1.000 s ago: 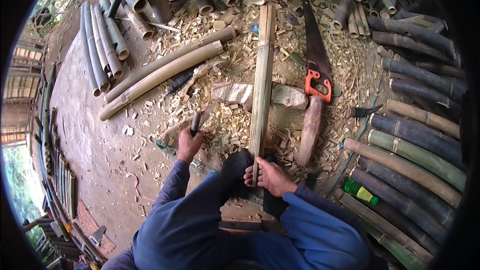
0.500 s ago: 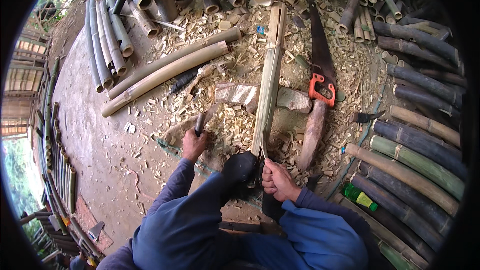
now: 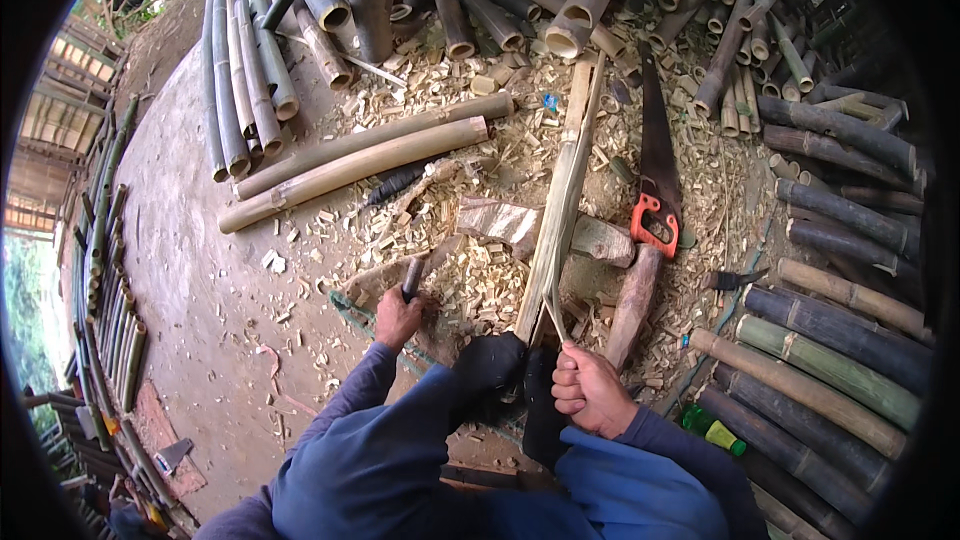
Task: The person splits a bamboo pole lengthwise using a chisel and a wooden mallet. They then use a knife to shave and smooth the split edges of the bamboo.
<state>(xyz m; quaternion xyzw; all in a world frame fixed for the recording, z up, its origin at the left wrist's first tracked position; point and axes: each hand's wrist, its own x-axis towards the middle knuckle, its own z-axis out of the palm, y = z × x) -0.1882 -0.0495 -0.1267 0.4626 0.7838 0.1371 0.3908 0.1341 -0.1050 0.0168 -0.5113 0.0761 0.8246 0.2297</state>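
Observation:
My right hand (image 3: 595,390) is closed round the near end of a thin bamboo strip (image 3: 556,315). That strip splits away along the right side of a long split bamboo length (image 3: 556,225), which points away from me. The bamboo's middle rests across a pale block (image 3: 500,224), and its near end lies between my dark-covered feet (image 3: 488,365). To the left, my left hand (image 3: 399,318) is wrapped round a short dark rod-like handle (image 3: 412,278); what it belongs to is not clear. It is held apart from the bamboo.
A handsaw (image 3: 657,215) with an orange handle lies right of the bamboo, beyond a wooden log (image 3: 634,305). Two bamboo poles (image 3: 360,165) lie at left. Bamboo poles (image 3: 830,310) line the right side near a green bottle (image 3: 712,428). Wood chips (image 3: 480,285) cover the ground.
My right hand has drawn the strip right and toward me, so the gap between strip and bamboo is wider. My left hand still grips the dark handle. The whole view has shifted slightly.

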